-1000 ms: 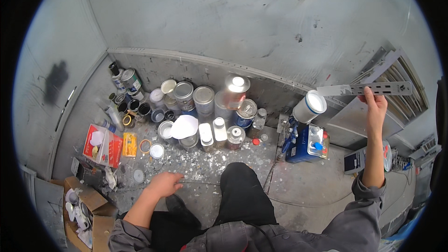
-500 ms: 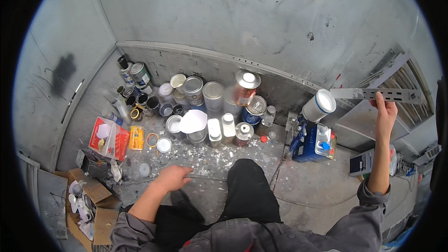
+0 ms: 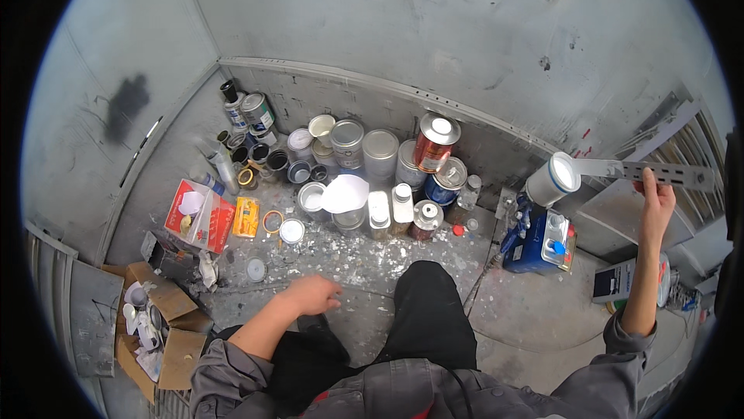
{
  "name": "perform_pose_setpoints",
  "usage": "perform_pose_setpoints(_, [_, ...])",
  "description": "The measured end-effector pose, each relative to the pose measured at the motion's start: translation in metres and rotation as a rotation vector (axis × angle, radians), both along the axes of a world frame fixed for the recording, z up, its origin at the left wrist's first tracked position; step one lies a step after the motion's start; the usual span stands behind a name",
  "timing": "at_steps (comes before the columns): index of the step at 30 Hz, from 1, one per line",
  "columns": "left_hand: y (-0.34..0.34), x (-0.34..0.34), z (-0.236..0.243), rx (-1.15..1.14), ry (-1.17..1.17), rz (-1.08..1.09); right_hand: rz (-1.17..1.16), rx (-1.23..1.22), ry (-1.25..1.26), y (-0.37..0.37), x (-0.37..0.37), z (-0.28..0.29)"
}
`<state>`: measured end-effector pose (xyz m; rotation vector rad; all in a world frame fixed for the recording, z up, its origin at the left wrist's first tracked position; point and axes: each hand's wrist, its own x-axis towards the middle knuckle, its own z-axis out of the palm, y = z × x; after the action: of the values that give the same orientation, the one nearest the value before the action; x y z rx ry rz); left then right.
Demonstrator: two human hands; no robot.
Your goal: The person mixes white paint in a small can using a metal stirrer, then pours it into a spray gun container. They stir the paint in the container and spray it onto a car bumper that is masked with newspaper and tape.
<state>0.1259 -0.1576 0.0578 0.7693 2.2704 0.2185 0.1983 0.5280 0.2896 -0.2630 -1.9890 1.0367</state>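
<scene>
My right hand (image 3: 655,206) grips a long, slotted metal strip (image 3: 682,175), thumb across it. The strip's left end meets or overlaps the rim of a white cup (image 3: 549,182) atop a blue spray gun (image 3: 519,233); I cannot tell if they touch. Beside the gun stands a blue rectangular tin (image 3: 531,256). My left hand (image 3: 314,295) is empty, fingers loosely apart and slightly curled, low in front of my left leg. Ahead of it are a round lid (image 3: 256,268), a yellow package (image 3: 246,216) and a white sheet (image 3: 345,193) lying on cans.
Many cans and bottles (image 3: 380,155) line the back wall of the paint-spattered floor. A red box (image 3: 217,229) and an open carton of used cups (image 3: 174,361) are at left. Flat panels (image 3: 682,148) lean at right, near further tins (image 3: 616,283). A hose crosses the floor.
My view has turned a little, so the scene sits further right in the picture. My right hand still holds the strip by the cup; my left hand shows little change.
</scene>
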Motion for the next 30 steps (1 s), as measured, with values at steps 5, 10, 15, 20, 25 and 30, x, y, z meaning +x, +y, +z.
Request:
perform_pose_setpoints(5, [-0.002,0.004,-0.001,-0.068,-0.128,0.018,-0.004,0.000,-0.024,-0.001,0.002,-0.006])
perform_pose_setpoints(10, [-0.002,0.004,0.008,-0.093,-0.072,0.011,-0.047,-0.035,0.007,-0.012,0.006,-0.010])
perform_pose_setpoints(15, [-0.003,0.000,0.002,-0.057,-0.060,0.003,-0.160,0.046,-0.057,0.001,0.012,-0.009])
perform_pose_setpoints(20, [-0.001,-0.002,0.003,-0.055,-0.041,-0.004,-0.017,0.031,0.115,-0.052,0.001,0.025])
perform_pose_setpoints(25, [-0.008,0.003,0.005,-0.013,0.006,-0.006,-0.045,0.081,0.128,-0.067,-0.004,0.027])
perform_pose_setpoints(30, [0.001,0.001,0.004,-0.018,-0.002,-0.006,-0.090,-0.036,0.076,-0.031,0.004,-0.036])
